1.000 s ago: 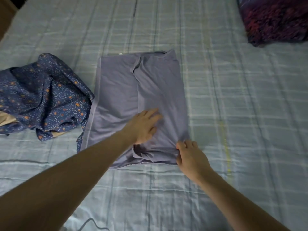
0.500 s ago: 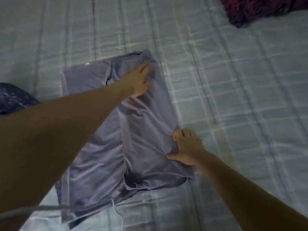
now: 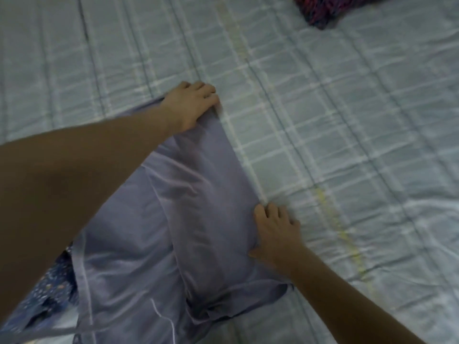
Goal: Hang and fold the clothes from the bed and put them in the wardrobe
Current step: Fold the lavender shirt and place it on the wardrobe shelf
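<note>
Lavender garment point(image 3: 198, 207), left hand point(image 3: 191, 105) gripping corner, right hand point(image 3: 275, 234) pinching edge

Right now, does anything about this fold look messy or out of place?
Yes. The lavender shirt's near hem is bunched and rumpled instead of lying flat, below the right hand. The left hand grips the far corner. A blue floral garment lies crumpled beside it, partly under its edge.

Left arm hides much of the lavender garment point(image 3: 198, 194); frame seems motion-blurred.
</note>
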Demonstrator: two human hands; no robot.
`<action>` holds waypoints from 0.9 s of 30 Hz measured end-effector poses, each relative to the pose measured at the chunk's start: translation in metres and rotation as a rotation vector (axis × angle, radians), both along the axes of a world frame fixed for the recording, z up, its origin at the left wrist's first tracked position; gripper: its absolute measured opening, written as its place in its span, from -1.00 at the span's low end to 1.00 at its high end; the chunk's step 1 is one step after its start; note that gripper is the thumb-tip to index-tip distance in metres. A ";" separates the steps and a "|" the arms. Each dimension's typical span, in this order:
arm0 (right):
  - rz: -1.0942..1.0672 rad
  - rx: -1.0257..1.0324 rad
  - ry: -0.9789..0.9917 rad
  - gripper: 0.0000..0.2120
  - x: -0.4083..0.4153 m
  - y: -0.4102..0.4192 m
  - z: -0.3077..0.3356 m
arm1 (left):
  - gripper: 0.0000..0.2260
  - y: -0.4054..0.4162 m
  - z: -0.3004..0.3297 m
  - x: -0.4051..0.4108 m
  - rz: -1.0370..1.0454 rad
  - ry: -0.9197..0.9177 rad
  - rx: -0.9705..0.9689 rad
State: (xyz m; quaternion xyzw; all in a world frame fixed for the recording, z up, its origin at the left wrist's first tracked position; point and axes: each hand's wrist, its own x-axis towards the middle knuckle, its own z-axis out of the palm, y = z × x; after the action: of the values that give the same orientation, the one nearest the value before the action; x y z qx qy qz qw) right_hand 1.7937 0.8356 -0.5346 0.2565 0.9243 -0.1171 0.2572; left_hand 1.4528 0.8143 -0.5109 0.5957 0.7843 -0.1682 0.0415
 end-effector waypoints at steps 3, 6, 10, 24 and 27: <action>-0.305 0.087 0.020 -0.43 0.012 -0.026 0.013 | -0.54 -0.005 0.003 0.006 -0.029 0.151 -0.119; -0.479 -0.102 -0.048 -0.52 0.030 -0.026 0.021 | -0.69 -0.002 0.013 0.010 -0.057 0.296 -0.168; -0.325 -0.301 -0.096 -0.85 0.038 -0.020 0.059 | -0.75 -0.011 0.032 0.006 -0.041 0.328 -0.176; 0.352 -0.539 0.043 -0.80 -0.016 -0.195 0.140 | -0.74 -0.214 0.116 -0.028 0.150 0.241 -0.045; 0.377 -0.548 0.027 -0.76 -0.025 -0.233 0.121 | -0.66 -0.259 0.099 -0.027 0.296 0.206 -0.135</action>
State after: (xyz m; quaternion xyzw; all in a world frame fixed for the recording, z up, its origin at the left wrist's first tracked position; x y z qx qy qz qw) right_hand 1.7684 0.6022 -0.4138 0.0008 0.8930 -0.3150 0.3215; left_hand 1.4261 0.5554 -0.4119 0.4492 0.8504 -0.2728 0.0251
